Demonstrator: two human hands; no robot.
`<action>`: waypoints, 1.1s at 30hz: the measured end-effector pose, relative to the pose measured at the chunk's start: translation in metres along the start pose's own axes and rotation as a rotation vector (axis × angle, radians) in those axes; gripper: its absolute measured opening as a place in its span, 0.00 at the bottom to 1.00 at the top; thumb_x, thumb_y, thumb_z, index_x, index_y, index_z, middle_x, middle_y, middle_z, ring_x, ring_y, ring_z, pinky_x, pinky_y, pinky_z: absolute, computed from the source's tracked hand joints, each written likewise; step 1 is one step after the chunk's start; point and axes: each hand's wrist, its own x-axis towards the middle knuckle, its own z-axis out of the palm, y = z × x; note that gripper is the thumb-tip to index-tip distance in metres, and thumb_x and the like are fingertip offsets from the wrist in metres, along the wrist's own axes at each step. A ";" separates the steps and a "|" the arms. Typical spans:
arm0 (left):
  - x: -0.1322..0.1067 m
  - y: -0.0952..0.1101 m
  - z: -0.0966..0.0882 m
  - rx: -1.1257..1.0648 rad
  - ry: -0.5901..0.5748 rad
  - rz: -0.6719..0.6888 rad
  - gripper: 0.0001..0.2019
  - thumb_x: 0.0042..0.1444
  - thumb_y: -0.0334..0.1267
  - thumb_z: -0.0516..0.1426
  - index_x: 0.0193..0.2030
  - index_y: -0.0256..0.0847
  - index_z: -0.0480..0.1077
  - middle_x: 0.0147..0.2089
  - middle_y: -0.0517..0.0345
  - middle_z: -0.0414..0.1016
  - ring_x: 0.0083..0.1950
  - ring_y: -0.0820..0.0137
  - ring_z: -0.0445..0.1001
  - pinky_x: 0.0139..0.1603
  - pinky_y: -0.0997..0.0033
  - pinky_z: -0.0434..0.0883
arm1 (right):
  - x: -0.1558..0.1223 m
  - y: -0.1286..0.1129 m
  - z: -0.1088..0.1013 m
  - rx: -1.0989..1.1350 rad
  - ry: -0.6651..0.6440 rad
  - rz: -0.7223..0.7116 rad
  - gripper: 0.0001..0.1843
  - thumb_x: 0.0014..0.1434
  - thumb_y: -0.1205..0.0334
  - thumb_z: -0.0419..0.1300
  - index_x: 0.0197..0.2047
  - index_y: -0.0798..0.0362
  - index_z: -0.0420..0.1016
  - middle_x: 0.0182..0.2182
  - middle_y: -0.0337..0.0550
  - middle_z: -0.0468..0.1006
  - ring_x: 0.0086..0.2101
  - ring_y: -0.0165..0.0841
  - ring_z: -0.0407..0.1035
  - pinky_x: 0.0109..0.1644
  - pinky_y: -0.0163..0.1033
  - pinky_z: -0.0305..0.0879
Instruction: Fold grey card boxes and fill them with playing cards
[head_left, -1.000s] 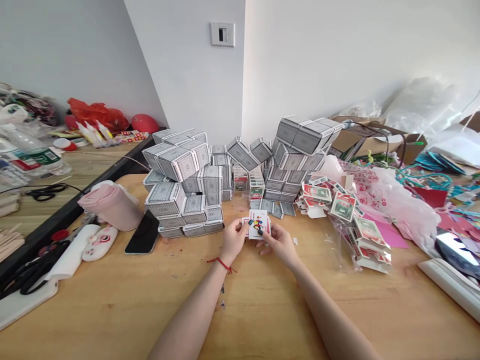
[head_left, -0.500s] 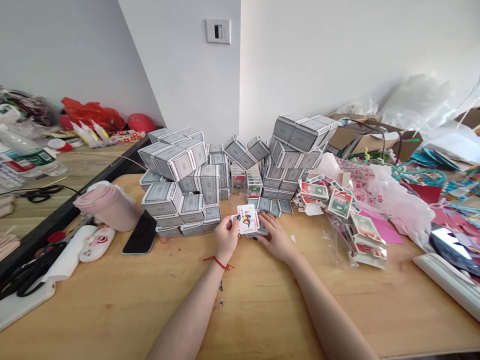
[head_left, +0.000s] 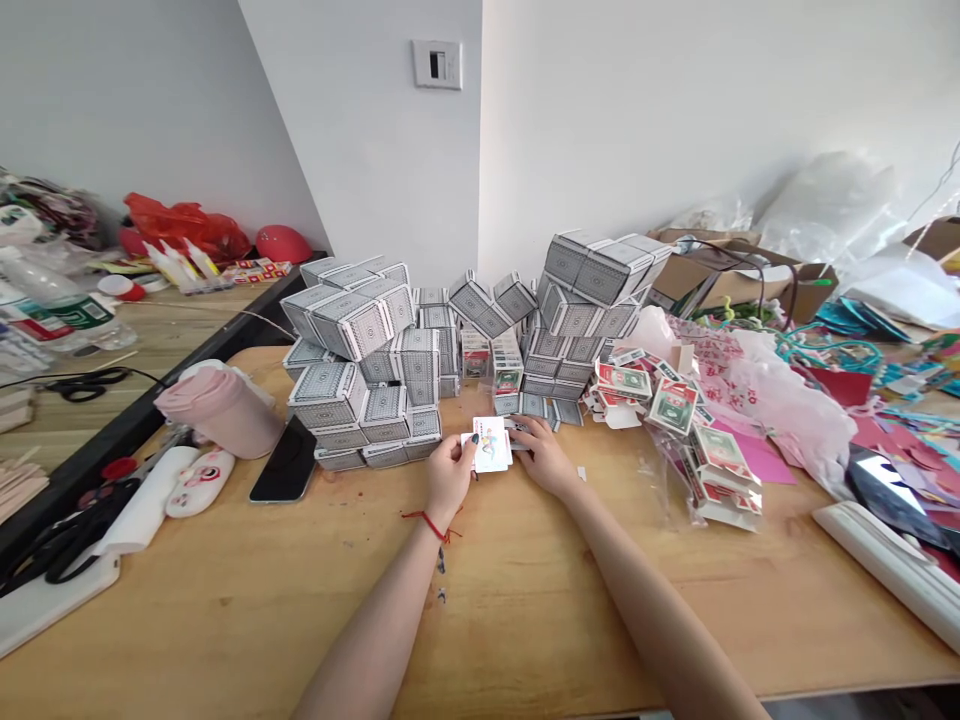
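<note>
My left hand (head_left: pixel 448 474) is closed on a deck of playing cards (head_left: pixel 491 445), with a joker face up on top. My right hand (head_left: pixel 545 455) lies next to the deck on the wooden table (head_left: pixel 525 600), its fingers curled over loose grey-backed cards (head_left: pixel 525 425) on the table. Just behind both hands rises a large heap of grey patterned card boxes (head_left: pixel 390 350). A red string is tied round my left wrist.
A black phone (head_left: pixel 283 462) and a pink roll (head_left: pixel 221 410) lie left of the heap. Red-and-green card boxes in plastic (head_left: pixel 697 440) spread to the right, with pink bags and a cardboard box (head_left: pixel 742 275) behind. Scissors (head_left: pixel 52 550) lie at the far left.
Both hands have moved forward toward the heap with the deck. My right hand has let go of the deck and settled on the loose cards beside it.
</note>
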 end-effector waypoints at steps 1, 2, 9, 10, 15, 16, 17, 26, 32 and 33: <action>0.000 -0.001 0.000 0.009 -0.012 0.006 0.13 0.48 0.47 0.56 0.27 0.37 0.67 0.20 0.62 0.68 0.17 0.77 0.63 0.15 0.80 0.60 | 0.000 -0.001 -0.001 -0.010 0.020 0.002 0.23 0.51 0.71 0.51 0.50 0.45 0.69 0.54 0.46 0.63 0.55 0.44 0.52 0.54 0.55 0.56; 0.000 -0.001 0.000 0.017 -0.022 0.013 0.13 0.48 0.47 0.56 0.27 0.37 0.67 0.20 0.62 0.68 0.17 0.77 0.63 0.15 0.80 0.60 | -0.001 -0.003 -0.002 -0.014 0.046 0.007 0.25 0.50 0.71 0.52 0.51 0.46 0.68 0.55 0.46 0.62 0.56 0.45 0.50 0.55 0.55 0.55; -0.002 0.006 0.001 -0.024 -0.072 -0.006 0.12 0.48 0.46 0.55 0.28 0.37 0.66 0.19 0.63 0.68 0.16 0.77 0.64 0.15 0.78 0.62 | -0.015 -0.032 -0.007 0.264 0.371 0.206 0.25 0.48 0.66 0.53 0.52 0.53 0.65 0.49 0.50 0.67 0.50 0.43 0.60 0.53 0.51 0.58; -0.002 0.007 0.001 -0.035 -0.083 -0.014 0.13 0.48 0.46 0.55 0.28 0.37 0.66 0.19 0.63 0.68 0.16 0.76 0.64 0.15 0.78 0.62 | -0.017 -0.037 -0.004 0.360 0.404 0.296 0.21 0.51 0.63 0.52 0.49 0.54 0.67 0.44 0.50 0.70 0.44 0.41 0.65 0.48 0.48 0.63; 0.000 0.006 0.002 -0.057 -0.129 -0.017 0.13 0.48 0.47 0.56 0.30 0.36 0.67 0.21 0.61 0.70 0.17 0.75 0.66 0.15 0.78 0.63 | -0.016 -0.050 0.009 0.816 0.238 0.609 0.19 0.50 0.47 0.56 0.36 0.54 0.71 0.23 0.40 0.73 0.20 0.31 0.66 0.24 0.37 0.64; 0.000 0.005 0.002 -0.060 -0.137 -0.013 0.13 0.48 0.46 0.56 0.31 0.36 0.67 0.22 0.60 0.71 0.18 0.75 0.67 0.16 0.78 0.64 | -0.016 -0.049 0.010 0.862 0.221 0.619 0.19 0.48 0.46 0.58 0.34 0.53 0.71 0.21 0.39 0.73 0.20 0.31 0.65 0.23 0.36 0.64; 0.001 0.003 0.002 -0.064 -0.146 -0.006 0.13 0.48 0.46 0.56 0.31 0.36 0.68 0.24 0.59 0.72 0.20 0.74 0.69 0.18 0.77 0.66 | -0.016 -0.047 0.010 0.895 0.218 0.622 0.18 0.46 0.46 0.59 0.31 0.53 0.70 0.21 0.39 0.72 0.20 0.31 0.66 0.24 0.36 0.65; 0.007 -0.004 0.005 -0.029 -0.253 0.031 0.14 0.50 0.45 0.55 0.35 0.36 0.71 0.31 0.54 0.75 0.33 0.67 0.74 0.32 0.70 0.72 | -0.015 -0.032 0.003 1.095 0.182 0.668 0.20 0.39 0.51 0.67 0.32 0.53 0.68 0.24 0.39 0.77 0.27 0.33 0.72 0.35 0.39 0.67; 0.009 0.001 0.002 -0.053 -0.390 -0.004 0.12 0.50 0.42 0.55 0.36 0.35 0.72 0.33 0.52 0.76 0.35 0.66 0.74 0.36 0.68 0.71 | -0.014 -0.031 -0.001 1.127 0.164 0.672 0.23 0.35 0.55 0.69 0.35 0.54 0.69 0.29 0.42 0.79 0.29 0.34 0.73 0.36 0.40 0.68; 0.009 0.002 0.001 -0.040 -0.401 -0.003 0.12 0.50 0.42 0.55 0.35 0.35 0.72 0.32 0.53 0.76 0.34 0.66 0.73 0.36 0.68 0.71 | -0.014 -0.031 -0.001 1.124 0.151 0.675 0.23 0.35 0.55 0.69 0.35 0.54 0.69 0.29 0.42 0.79 0.30 0.35 0.73 0.35 0.40 0.69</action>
